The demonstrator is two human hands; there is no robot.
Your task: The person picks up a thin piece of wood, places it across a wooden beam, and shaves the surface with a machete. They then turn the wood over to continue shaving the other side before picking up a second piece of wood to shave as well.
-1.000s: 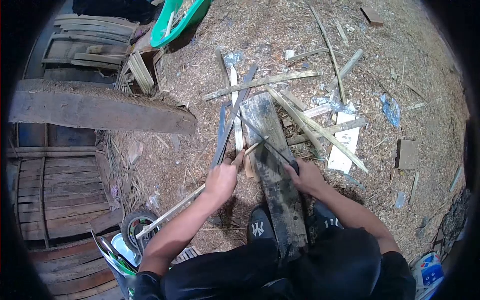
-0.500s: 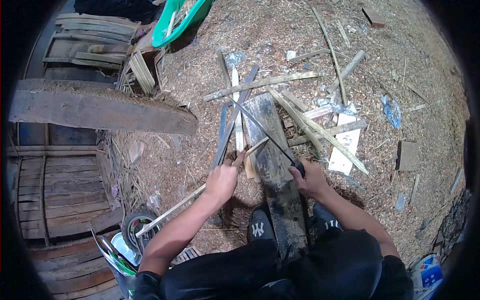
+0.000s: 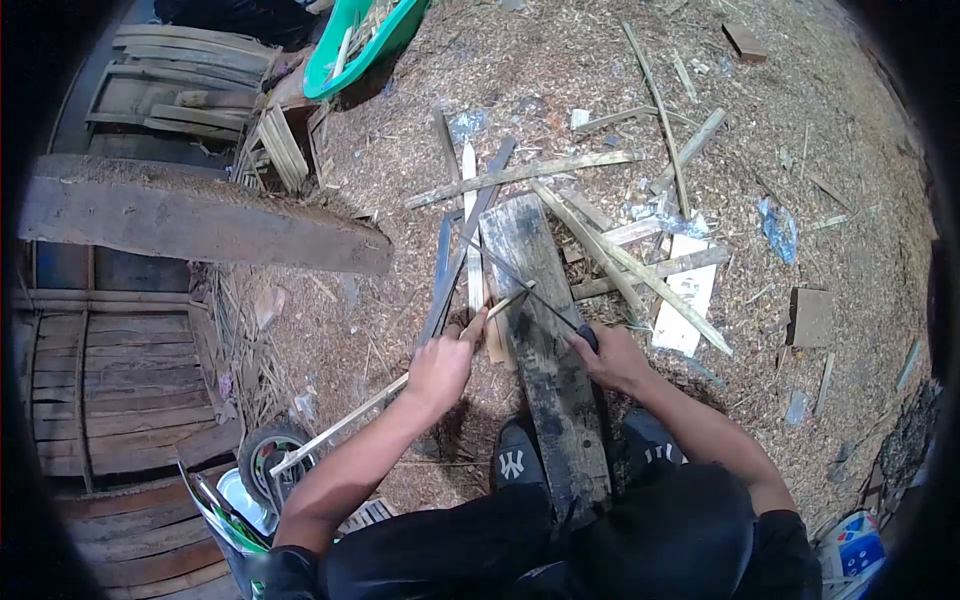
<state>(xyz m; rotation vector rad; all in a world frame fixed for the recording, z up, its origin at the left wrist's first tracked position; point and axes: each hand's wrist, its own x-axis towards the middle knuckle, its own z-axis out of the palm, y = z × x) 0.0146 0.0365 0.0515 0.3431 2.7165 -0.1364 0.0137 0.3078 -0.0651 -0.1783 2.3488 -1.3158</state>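
Observation:
My left hand [image 3: 442, 368] is closed around a thin wooden stick [image 3: 350, 431], index finger stretched along it. One end of the stick lies over the plank [image 3: 545, 345]; the other runs back past my left forearm. In my right hand [image 3: 615, 358] is the dark handle of a long narrow knife [image 3: 565, 317]. Its blade slants up and left across the plank and meets the stick near its tip. The worn plank extends from between my shoes to the floor in front. A pale pointed stake [image 3: 470, 215] lies just left of it.
Several loose wood strips [image 3: 640, 265] and a white board [image 3: 686, 300] lie right of the plank on chip-covered ground. A thick beam [image 3: 210, 215] juts in from the left. A green container [image 3: 362, 50] with sticks is at the top; a wheel [image 3: 272, 465] stands lower left.
My right hand has shifted slightly up and left, and the knife blade has slid up-left across the stick. The left hand keeps its hold, nearly still.

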